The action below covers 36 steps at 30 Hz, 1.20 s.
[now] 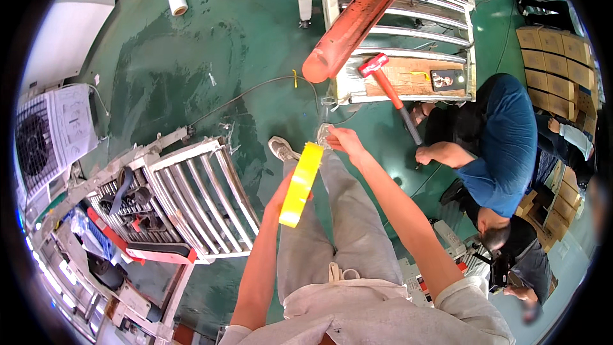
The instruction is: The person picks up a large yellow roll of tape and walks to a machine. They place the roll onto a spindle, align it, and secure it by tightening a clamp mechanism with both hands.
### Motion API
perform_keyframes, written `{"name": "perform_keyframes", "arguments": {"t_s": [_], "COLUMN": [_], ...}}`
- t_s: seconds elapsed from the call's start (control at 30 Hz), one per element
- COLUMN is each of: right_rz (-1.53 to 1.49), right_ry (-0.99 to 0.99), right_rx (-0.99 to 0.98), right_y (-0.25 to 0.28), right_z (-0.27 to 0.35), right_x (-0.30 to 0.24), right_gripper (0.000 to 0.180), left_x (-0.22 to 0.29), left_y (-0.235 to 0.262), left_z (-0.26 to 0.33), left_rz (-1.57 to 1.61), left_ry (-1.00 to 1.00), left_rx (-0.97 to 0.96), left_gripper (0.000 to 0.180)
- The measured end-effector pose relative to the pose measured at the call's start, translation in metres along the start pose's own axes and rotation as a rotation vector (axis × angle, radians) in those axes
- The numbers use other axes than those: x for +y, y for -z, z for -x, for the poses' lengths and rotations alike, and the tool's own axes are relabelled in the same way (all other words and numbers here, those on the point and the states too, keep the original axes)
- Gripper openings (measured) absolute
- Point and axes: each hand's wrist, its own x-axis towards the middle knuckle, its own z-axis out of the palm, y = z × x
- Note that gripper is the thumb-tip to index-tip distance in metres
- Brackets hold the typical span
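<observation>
You seem to be readying the yellow tape roll (301, 185) at mid-frame, gripped in your left hand (283, 186), with your right hand (348, 142) half-curled just above, its hold unclear, the next move likely needing steadiness.

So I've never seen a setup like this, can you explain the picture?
No robot here: a person works bare-handed, filmed by a wide, edge-bending camera on their head, looking down. The left hand holds what looks like a roll of yellow tape; the right hand is raised near its upper end, but whether it grips anything is unclear. Ahead to the right, a phone lies on a wooden board on a roller table, and a co-worker in blue holds a hammer.
</observation>
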Motion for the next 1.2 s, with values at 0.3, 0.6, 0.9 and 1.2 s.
{"name": "perform_keyframes", "arguments": {"t_s": [0.3, 0.6, 0.9, 1.2], "right_rz": [-0.228, 1.325, 1.691, 1.781], "right_ry": [-0.116, 0.371, 0.974, 0.961], "right_rx": [0.000, 0.227, -0.709, -0.720], "right_y": [-0.027, -0.025, -0.036, -0.044], "right_z": [-0.019, 0.011, -0.046, -0.060], "right_x": [0.006, -0.033, -0.074, -0.068], "right_gripper": [0.017, 0.030, 0.017, 0.015], "left_x": [-0.010, -0.007, -0.016, -0.020], "left_y": [0.008, 0.025, 0.049, 0.043], "left_z": [-0.010, -0.015, -0.020, -0.022], "left_rz": [0.031, -0.115, -0.495, -0.563], "left_ry": [0.016, 0.018, -0.139, -0.079], "left_rx": [0.038, 0.053, 0.147, 0.224], "left_gripper": [0.035, 0.035, 0.058, 0.068]}}
